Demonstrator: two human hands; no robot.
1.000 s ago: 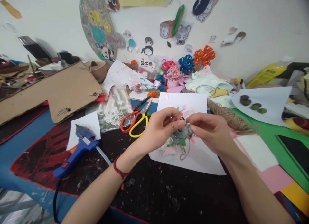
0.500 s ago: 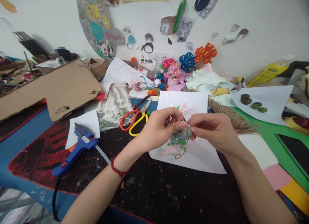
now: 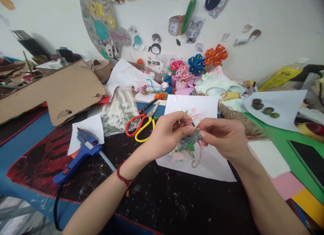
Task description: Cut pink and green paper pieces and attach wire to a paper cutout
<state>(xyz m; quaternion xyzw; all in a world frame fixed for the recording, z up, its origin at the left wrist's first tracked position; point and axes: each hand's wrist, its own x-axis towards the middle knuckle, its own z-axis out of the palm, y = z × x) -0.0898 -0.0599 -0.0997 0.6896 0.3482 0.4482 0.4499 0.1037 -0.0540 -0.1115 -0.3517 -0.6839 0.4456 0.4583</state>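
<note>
Over a white paper sheet (image 3: 212, 167), my two hands meet at a small grey-green flat cutout (image 3: 191, 138) with a dark outline. My left hand (image 3: 169, 135) pinches its left edge between thumb and fingers. On the other side, my right hand (image 3: 222, 137) has its fingertips closed at the cutout's right edge, where a thin twine (image 3: 198, 159) hangs down in a loose curl. My fingers cover part of the cutout, so its full shape is hidden. Green and pink paper scraps (image 3: 178, 155) lie on the sheet below.
Scissors (image 3: 145, 127) with red and yellow handles lie left of the sheet. A blue glue gun (image 3: 78, 157) rests further left by cardboard (image 3: 55, 93). A twine bundle (image 3: 244, 122), a phone (image 3: 307, 160) and coloured paper (image 3: 288, 184) are on the right. Fuzzy flowers (image 3: 184, 73) stand behind.
The cutout has tilted flatter between my fingers, and the twine below it now hangs in a more open curl. Both hands stay nearly in place.
</note>
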